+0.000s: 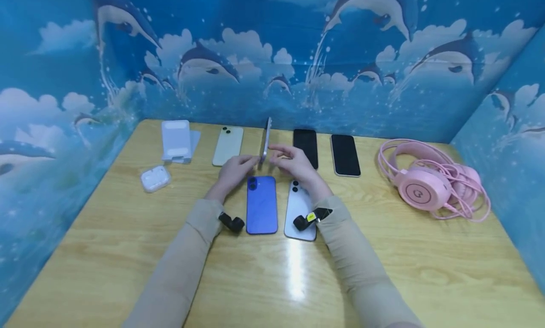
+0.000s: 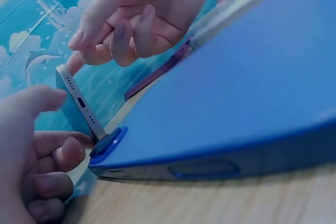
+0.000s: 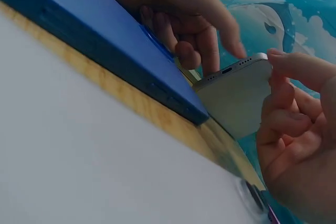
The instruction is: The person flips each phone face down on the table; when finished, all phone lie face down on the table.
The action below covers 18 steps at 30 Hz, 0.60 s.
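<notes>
A smartphone (image 1: 266, 141) with a silver rim stands on its long edge, seen almost edge-on in the head view. Its end with the charging port shows in the left wrist view. My left hand (image 1: 238, 169) holds the lower part of that end with bent fingers, thumb near the port. At the upper corner, my right hand (image 1: 294, 163) pinches with thumb and index finger, the other fingers curled in. Flat on the table in front lie a blue phone (image 1: 262, 207) by the left wrist and a white phone (image 1: 298, 205) partly hidden under the right wrist.
A pale phone (image 1: 228, 146) lies to the left, two black-screened phones (image 1: 305, 146) (image 1: 345, 155) to the right. Pink headphones (image 1: 421, 188) with a coiled cable sit further right. A white stand-like item (image 1: 176, 138) and a small white case (image 1: 155, 178) are at left. Dolphin-printed cloth (image 1: 272, 58) walls the table.
</notes>
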{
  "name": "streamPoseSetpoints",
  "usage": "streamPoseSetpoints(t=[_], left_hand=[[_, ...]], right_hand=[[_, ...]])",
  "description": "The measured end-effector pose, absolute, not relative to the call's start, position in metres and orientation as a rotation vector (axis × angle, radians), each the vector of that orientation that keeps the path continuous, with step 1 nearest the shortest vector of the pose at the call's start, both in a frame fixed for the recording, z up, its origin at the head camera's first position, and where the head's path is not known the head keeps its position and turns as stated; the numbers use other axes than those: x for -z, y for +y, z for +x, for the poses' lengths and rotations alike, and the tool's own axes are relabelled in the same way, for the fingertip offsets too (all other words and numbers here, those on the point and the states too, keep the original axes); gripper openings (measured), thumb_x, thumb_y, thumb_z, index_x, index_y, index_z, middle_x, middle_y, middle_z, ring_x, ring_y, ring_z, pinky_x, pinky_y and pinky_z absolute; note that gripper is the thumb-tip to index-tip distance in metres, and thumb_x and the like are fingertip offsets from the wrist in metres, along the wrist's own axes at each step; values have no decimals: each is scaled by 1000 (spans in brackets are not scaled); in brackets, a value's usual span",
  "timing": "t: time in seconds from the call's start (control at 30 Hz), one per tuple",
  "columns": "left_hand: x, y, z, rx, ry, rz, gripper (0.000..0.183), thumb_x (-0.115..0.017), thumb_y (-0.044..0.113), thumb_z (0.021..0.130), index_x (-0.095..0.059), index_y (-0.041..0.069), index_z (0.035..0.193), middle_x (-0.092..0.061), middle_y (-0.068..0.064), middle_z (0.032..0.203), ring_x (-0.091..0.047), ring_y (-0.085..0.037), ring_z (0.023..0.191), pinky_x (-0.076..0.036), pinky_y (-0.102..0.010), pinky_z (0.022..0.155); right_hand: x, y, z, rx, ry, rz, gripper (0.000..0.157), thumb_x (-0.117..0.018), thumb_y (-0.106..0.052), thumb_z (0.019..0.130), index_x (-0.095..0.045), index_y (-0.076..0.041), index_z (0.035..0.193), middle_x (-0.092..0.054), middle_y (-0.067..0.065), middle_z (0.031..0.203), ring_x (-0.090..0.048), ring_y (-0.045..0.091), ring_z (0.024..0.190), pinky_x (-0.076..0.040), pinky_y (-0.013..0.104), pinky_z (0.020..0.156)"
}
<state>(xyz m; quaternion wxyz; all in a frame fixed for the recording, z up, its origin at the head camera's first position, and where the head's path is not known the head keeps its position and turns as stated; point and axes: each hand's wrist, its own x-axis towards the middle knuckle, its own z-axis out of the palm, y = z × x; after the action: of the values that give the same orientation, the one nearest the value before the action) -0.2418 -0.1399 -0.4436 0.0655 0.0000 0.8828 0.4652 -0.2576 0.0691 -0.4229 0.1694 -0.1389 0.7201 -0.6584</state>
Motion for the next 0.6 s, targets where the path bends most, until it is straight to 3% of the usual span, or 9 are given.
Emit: streamPoseSetpoints(t=[0.13, 0.23, 0.37, 0.6], left_hand=[[443, -141, -241, -1571, 2608, -61, 63, -48, 67, 87, -66, 6, 88, -59, -8, 79, -51, -24, 76, -41, -36, 72], [443, -141, -240, -1761, 2595, -39, 58, -54, 63, 87, -68, 7, 95, -55, -6, 73, -47, -21, 67, -38, -31, 63], [442, -140, -241, -1985, 2583, -39, 48, -64, 48, 88, -67, 12, 119, -56, -4, 77, -48, -15, 62, -38, -25, 56], [443, -139, -240, -1872, 2701, -205, 35, -62, 29, 88, -68, 6, 113, -60, -5, 85, -51, -16, 74, -42, -25, 65]], right_hand=[[423, 65, -256, 1772, 2072, -518, 46, -65, -15, 92, -54, -19, 136, -60, 8, 102, -61, 20, 80, -47, 26, 65], [426, 64, -255, 1704, 2068, -579, 48, -66, -16, 91, -52, -20, 137, -60, 9, 104, -62, 23, 84, -47, 26, 66], [429, 62, -256, 1550, 2121, -657, 49, -64, -20, 92, -50, -18, 140, -61, 7, 109, -59, 19, 80, -43, 26, 58], [434, 61, -257, 1444, 2294, -562, 46, -61, -23, 95, -50, -18, 139, -58, 1, 123, -62, 18, 84, -51, 31, 62]])
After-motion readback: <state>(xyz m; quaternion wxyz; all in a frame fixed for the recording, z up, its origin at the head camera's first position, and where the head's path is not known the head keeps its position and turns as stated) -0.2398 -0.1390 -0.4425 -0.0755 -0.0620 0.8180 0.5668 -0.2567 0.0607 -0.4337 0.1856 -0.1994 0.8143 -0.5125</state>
